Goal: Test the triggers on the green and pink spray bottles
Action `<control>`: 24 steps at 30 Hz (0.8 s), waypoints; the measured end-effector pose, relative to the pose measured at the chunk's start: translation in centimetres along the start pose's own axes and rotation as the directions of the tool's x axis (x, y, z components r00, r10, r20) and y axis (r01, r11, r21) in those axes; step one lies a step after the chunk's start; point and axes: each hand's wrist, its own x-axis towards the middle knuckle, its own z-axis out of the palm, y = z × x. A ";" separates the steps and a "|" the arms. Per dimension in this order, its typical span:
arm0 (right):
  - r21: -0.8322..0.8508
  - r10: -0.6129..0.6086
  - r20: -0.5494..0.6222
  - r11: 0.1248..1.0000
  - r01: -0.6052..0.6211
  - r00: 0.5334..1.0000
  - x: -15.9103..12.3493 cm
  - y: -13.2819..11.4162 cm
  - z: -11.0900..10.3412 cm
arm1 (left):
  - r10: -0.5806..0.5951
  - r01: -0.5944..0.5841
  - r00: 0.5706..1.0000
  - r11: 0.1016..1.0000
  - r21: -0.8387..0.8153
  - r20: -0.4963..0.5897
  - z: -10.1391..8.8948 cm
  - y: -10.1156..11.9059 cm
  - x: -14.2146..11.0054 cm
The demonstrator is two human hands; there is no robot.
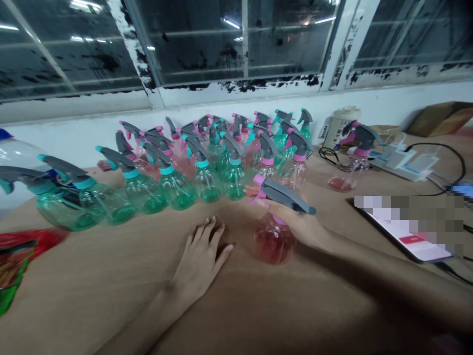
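A pink spray bottle (274, 242) with a grey and pink trigger head stands upright, or nearly so, on the table in front of me. My right hand (291, 219) is closed around its neck, just under the trigger head. Left of it, my left hand (201, 256) lies flat on the wood with its fingers spread and nothing in it. Just beyond both hands runs a row of green spray bottles with turquoise collars, one of them a green bottle (210, 185) near the middle. Behind these crowd several pink and green ones.
Another pink spray bottle (343, 172) stands apart at the right, near a white power strip (404, 162) with cables. A tablet or phone (410, 236) lies by my right forearm. A red and green packet (22, 256) is at the left edge. A beige cup (342, 123) stands by the wall.
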 end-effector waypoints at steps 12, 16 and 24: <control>0.021 -0.021 0.032 1.000 0.020 0.999 0.1 0.4 0.0 | 0.013 -0.012 0.999 1.000 0.008 -0.031 0.1 -0.1 0.0; -0.019 -0.005 0.045 1.000 0.006 0.999 0.2 0.3 -0.1 | 0.008 -0.008 0.999 1.000 -0.002 -0.032 0.1 -0.1 -0.1; -0.021 0.021 0.077 1.000 -0.019 0.997 0.1 0.1 -0.4 | -0.005 0.005 1.000 1.000 -0.001 -0.018 0.1 0.0 0.0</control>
